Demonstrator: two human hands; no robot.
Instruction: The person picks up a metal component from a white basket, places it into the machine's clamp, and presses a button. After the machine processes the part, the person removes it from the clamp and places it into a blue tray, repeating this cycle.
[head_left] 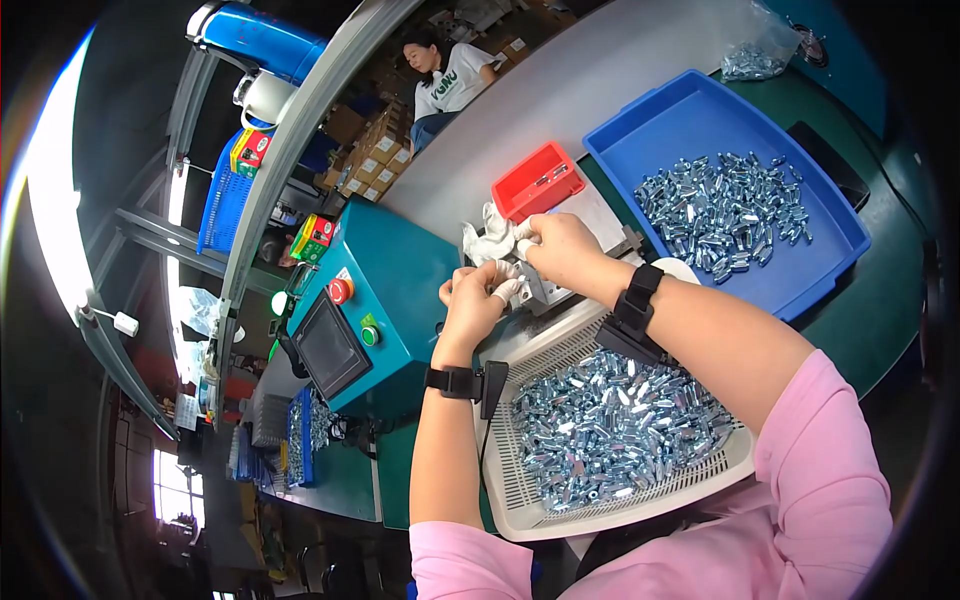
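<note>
My left hand (474, 308) and my right hand (568, 252) meet at a small metal fixture (540, 296) on the bench. White covers wrap several fingertips on both. The left thumb and fingers are pinched together at the fixture's near left side. Just above it, the right fingers are bent and closed; what either hand grips is too small or hidden to name. A crumpled white cloth or glove (484, 240) lies beyond them. Below my wrists, a cream slotted basket (497, 490) holds a heap of small shiny metal pieces (610, 430).
A red bin (508, 197) with a few pieces stands behind the fixture. At right, a blue tray (690, 112) holds many similar metal pieces. Left stands a teal machine (405, 262) with a screen (328, 347), red button (340, 291) and green button (371, 336). Another person (455, 85) sits beyond.
</note>
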